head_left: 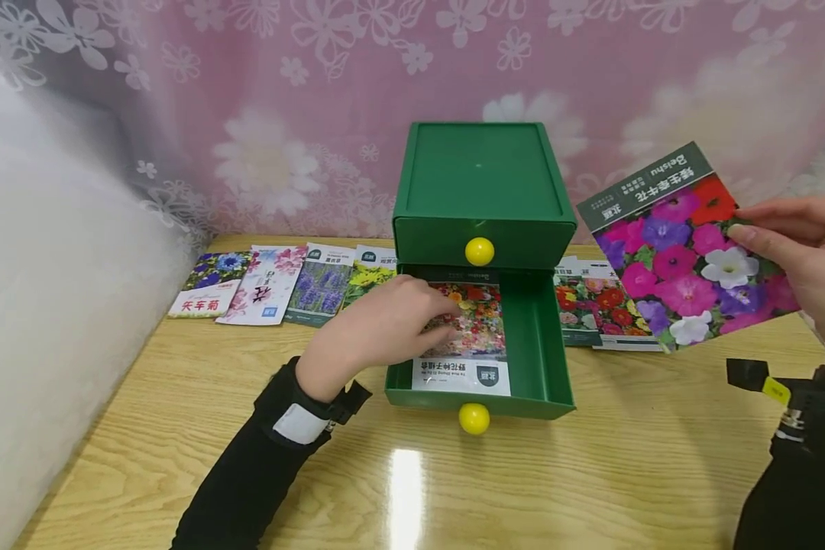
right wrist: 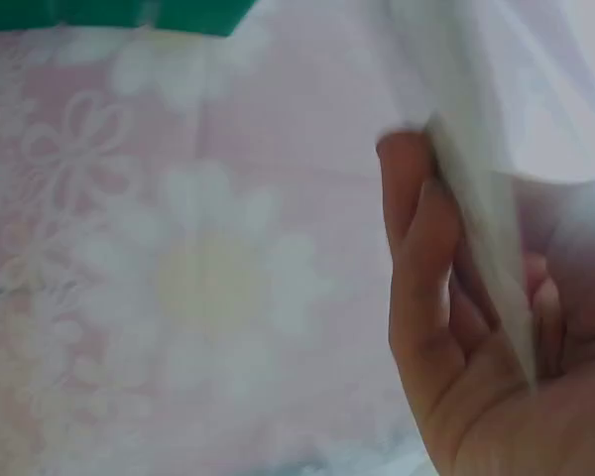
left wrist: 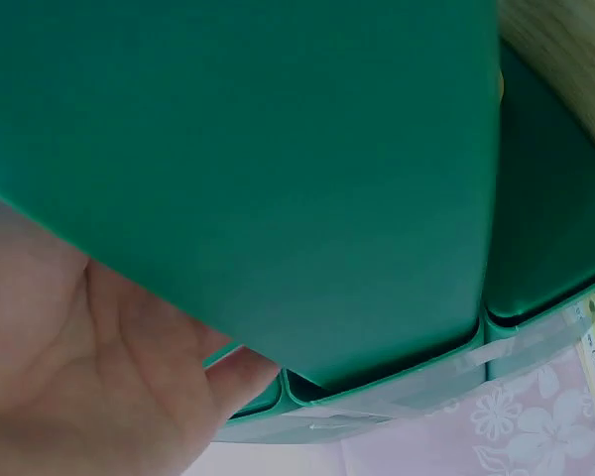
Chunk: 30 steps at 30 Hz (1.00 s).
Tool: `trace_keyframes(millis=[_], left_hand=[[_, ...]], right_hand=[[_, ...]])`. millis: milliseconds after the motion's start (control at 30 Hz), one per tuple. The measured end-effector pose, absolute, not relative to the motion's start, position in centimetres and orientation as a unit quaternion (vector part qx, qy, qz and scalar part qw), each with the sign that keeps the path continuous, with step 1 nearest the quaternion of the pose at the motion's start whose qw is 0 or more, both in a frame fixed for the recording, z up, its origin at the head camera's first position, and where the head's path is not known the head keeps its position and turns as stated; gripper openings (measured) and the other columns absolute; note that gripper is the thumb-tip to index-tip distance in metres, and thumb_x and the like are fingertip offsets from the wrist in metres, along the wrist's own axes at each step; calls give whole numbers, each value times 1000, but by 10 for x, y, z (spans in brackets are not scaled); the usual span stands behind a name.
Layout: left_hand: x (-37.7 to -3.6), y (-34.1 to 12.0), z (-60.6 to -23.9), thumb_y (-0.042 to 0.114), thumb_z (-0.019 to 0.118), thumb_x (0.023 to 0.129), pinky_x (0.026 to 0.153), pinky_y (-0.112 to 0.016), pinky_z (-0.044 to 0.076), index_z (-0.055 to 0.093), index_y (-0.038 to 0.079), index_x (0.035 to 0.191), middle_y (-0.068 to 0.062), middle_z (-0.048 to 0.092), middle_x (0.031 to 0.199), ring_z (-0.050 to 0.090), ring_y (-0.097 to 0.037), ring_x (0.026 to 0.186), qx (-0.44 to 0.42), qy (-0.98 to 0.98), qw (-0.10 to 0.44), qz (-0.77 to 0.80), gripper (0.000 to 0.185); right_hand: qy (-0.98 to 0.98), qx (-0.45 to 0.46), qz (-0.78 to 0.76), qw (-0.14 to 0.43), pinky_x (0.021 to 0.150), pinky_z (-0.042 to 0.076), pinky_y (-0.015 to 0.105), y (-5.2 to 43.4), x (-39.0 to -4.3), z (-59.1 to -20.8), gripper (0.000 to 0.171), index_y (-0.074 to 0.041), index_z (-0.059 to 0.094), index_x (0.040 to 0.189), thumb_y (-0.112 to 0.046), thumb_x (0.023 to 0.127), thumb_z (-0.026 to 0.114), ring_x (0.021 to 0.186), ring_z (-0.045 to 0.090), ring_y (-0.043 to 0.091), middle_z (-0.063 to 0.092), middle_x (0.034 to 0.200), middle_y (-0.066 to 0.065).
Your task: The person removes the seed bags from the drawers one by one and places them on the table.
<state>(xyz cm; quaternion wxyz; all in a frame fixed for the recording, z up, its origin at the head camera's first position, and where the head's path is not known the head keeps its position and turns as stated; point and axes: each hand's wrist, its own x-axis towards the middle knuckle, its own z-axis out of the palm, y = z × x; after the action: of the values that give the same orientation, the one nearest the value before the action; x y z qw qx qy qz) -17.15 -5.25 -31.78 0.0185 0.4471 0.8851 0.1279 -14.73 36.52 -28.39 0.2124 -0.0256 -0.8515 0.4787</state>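
In the head view, my right hand pinches a seed packet printed with pink, purple, red and white flowers. It is raised to the right of a small green two-drawer cabinet. The right wrist view shows this packet edge-on between thumb and fingers. My left hand reaches into the pulled-out lower drawer, its thumb and forefinger apart over a wildflower seed packet lying flat inside. In the left wrist view the left hand is partly hidden by a green panel.
Several seed packets lie on the wooden table left of the cabinet, among them a lavender one. More packets lie right of it. Yellow knobs mark both drawers; the upper is closed. A pink floral curtain hangs behind.
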Motion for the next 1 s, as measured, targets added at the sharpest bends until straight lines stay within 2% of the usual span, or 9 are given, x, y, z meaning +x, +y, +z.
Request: trace_keyframes(millis=[100, 167, 267, 333, 367, 433, 533, 767, 1000], left_hand=[[-172, -53, -319, 28, 61, 101, 69, -24, 46, 75, 18, 108, 9, 67, 84, 55, -5, 68, 442, 887, 30, 128, 18], [-172, -53, -320, 27, 60, 102, 67, -25, 45, 76, 19, 101, 9, 65, 77, 53, -6, 63, 442, 888, 36, 124, 18], [-172, -53, -320, 29, 60, 102, 74, -27, 45, 78, 22, 89, 12, 64, 71, 53, -5, 62, 442, 891, 34, 99, 23], [-171, -53, -321, 32, 60, 102, 84, -29, 44, 78, 24, 86, 13, 67, 75, 56, -4, 67, 441, 893, 35, 81, 25], [-171, -54, -321, 33, 60, 101, 89, -30, 44, 79, 25, 87, 14, 69, 79, 59, -3, 71, 442, 894, 35, 72, 26], [-171, -54, -321, 36, 60, 101, 94, -32, 42, 80, 25, 90, 14, 71, 86, 61, -3, 76, 444, 893, 37, 62, 25], [-170, -53, -321, 36, 60, 101, 93, -32, 43, 79, 27, 92, 15, 70, 86, 60, -3, 76, 452, 889, 37, 61, 24], [-170, -51, -320, 32, 59, 102, 84, -31, 42, 75, 25, 90, 16, 57, 63, 53, -3, 62, 456, 886, 29, 75, 21], [-170, -50, -320, 37, 58, 102, 89, -34, 43, 76, 24, 104, 15, 58, 64, 55, -4, 65, 438, 896, 37, 60, 22]], right_hand=[[-841, -81, 481, 233, 72, 45, 5, 366, -155, -286, 30, -25, 66, 129, -18, 102, 55, 88, 55, -5, 61, 96, -29], [-841, -123, 469, 240, 80, 45, 8, 367, -159, -288, 30, -31, 65, 129, -22, 103, 53, 90, 52, -3, 58, 96, -30], [-859, -168, 425, 233, 84, 42, 11, 373, -168, -295, 28, -38, 62, 126, -25, 105, 49, 88, 47, -5, 52, 93, -31], [-886, -188, 369, 211, 80, 42, 16, 376, -174, -301, 31, -31, 61, 132, -26, 107, 44, 85, 44, -3, 53, 99, -25], [-899, -192, 340, 199, 72, 41, 18, 378, -177, -305, 33, -24, 61, 134, -24, 108, 42, 85, 45, 2, 58, 103, -17], [-921, -202, 289, 165, 63, 43, 25, 382, -183, -312, 40, -9, 55, 141, -21, 109, 37, 88, 47, 15, 61, 117, 4], [-937, -215, 249, 119, 50, 40, 34, 390, -190, -323, 43, 6, 48, 142, -13, 107, 34, 91, 45, 39, 49, 132, 33], [-933, -247, 247, 89, 52, 40, 38, 410, -195, -347, 40, 13, 50, 135, -4, 101, 37, 94, 42, 47, 46, 129, 37], [-935, -255, 236, 74, 50, 37, 40, 425, -203, -365, 40, 12, 53, 130, -4, 97, 36, 81, 43, 42, 45, 121, 36]])
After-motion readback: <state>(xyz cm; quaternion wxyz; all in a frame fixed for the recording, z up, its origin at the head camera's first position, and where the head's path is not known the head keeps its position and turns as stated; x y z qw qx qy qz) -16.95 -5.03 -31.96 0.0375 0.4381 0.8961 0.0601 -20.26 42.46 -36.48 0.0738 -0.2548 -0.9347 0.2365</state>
